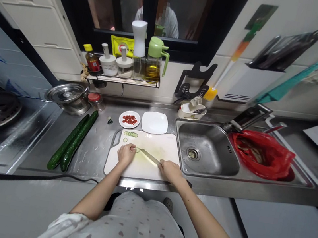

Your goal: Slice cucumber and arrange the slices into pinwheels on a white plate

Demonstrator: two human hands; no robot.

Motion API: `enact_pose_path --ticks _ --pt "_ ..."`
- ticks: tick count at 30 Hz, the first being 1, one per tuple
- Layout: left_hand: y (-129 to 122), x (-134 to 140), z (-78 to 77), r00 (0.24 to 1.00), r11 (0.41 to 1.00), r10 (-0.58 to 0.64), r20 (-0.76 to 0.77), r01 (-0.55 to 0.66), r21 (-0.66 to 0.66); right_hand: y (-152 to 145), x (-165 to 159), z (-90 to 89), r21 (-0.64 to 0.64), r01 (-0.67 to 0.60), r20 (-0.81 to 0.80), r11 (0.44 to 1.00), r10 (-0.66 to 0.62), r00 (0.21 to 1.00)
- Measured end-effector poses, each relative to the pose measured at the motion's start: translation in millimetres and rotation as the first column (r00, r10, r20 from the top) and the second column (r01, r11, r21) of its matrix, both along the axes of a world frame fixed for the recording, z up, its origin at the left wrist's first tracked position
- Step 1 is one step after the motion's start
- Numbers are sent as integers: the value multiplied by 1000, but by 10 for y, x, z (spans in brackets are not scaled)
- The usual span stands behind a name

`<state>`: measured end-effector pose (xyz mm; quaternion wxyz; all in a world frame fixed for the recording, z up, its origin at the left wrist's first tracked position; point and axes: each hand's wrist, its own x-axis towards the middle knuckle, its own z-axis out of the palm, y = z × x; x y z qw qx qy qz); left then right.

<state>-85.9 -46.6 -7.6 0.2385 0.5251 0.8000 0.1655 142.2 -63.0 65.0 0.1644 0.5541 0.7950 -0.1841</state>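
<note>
On a white cutting board [150,172] with a grey handle, my right hand [170,172] grips a knife [150,157] by its handle, the blade pointing left. Between the knife tip and my left hand [127,154] lies a thin round cucumber slice [137,150]. The left fingers are bent together at the edge of that slice, and part of their grip is hidden. Overlapping cucumber slices [131,134] form a short row at the board's upper left, with a single slice [125,140] below them.
Behind the board stand a plate of chopped red pieces [129,119] and a white square plate [154,122]. Two whole cucumbers [72,141] lie left, below a lidded pot [68,96]. On the right are a sink [208,151] and a red plastic bag [262,155]. A seasoning rack [122,81] hangs above.
</note>
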Motion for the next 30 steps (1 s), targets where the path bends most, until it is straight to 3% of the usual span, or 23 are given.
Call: enact_pose_path --ticks 11,30 --pt "74 -23 42 992 994 100 71 -96 -54 -53 -5 20 -3 -35 6 999 35 999" --pt "92 -55 73 991 991 100 93 -91 -98 -124 -86 -17 -6 -12 12 1000 12 1000"
